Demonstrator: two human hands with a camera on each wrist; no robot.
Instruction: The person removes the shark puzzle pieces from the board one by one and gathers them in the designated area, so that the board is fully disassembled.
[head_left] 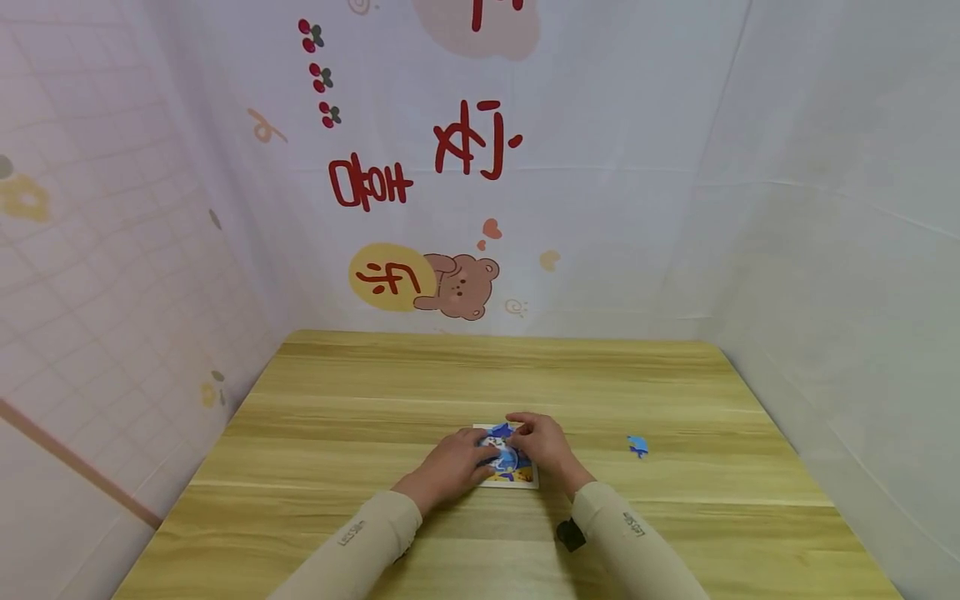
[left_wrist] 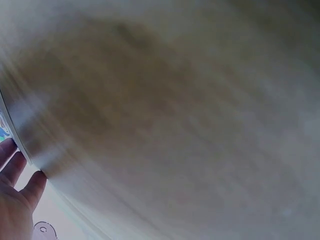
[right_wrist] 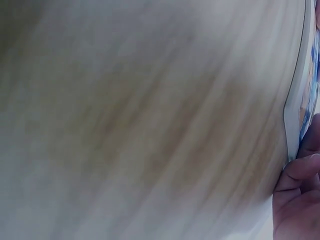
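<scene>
A small jigsaw puzzle point(head_left: 525, 477) with a blue, white and yellow picture and a white border lies on the table in the head view. Across its left part rests my left hand point(head_left: 450, 465), fingers spread. Bent fingers and thumb of my right hand point(head_left: 547, 443) come together over the upper right of the puzzle, pinching at a blue puzzle piece point(head_left: 501, 430) near the top border; the fingers partly hide it. To the right, apart from the puzzle, lies a loose light-blue puzzle piece point(head_left: 638, 446). Both wrist views catch only fingers at the board's edge.
The wood-grain table point(head_left: 337, 400) reaches back to a white printed curtain point(head_left: 600, 208), with more curtain at both sides. A dark object point(head_left: 571, 535) shows beneath the right sleeve.
</scene>
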